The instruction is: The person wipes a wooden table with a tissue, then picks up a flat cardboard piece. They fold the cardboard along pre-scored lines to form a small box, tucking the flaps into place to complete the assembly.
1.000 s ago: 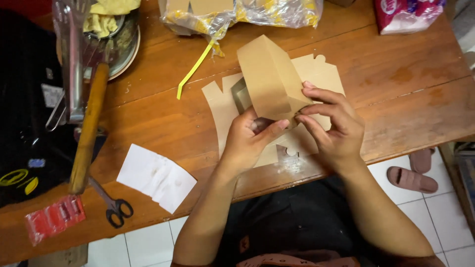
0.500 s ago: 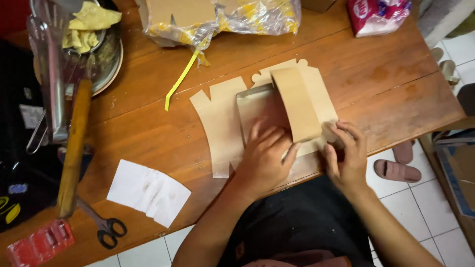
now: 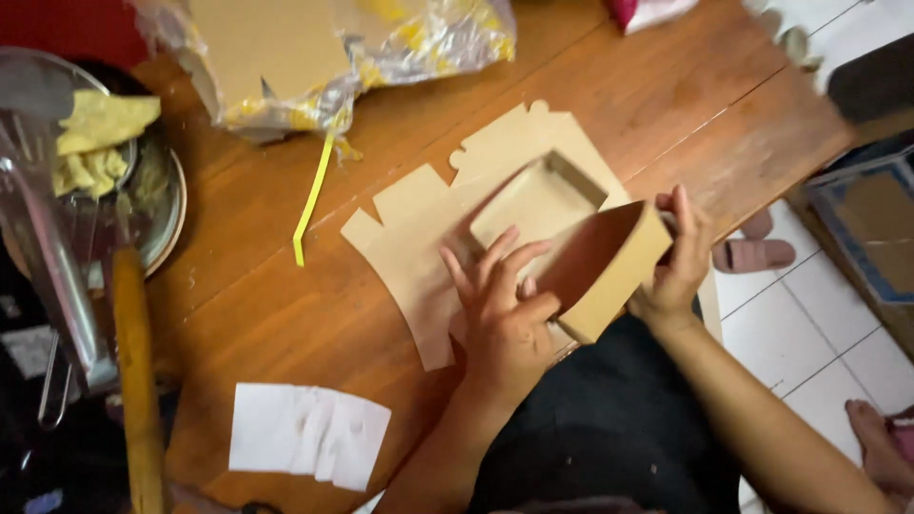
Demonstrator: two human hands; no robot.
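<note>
A half-folded cardboard box (image 3: pixel 562 238) is held at the near edge of the wooden bench (image 3: pixel 286 314). Its floor is pressed by the spread fingers of the left hand (image 3: pixel 500 305); the raised flap is gripped by the right hand (image 3: pixel 678 257).

Tan box (image 3: pixel 571 238) on tan cardboard (image 3: pixel 409 247); reddish-brown wood-grain worktop (image 3: pixel 257 305); yellow strip (image 3: pixel 312 195); white paper (image 3: pixel 307 436); yellow-flecked clear bag (image 3: pixel 428 38); pale yellow dough (image 3: pixel 95 133).

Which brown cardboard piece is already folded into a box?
The half-folded box between the left hand and right hand; the flat cutout beneath it lies unfolded.
</note>
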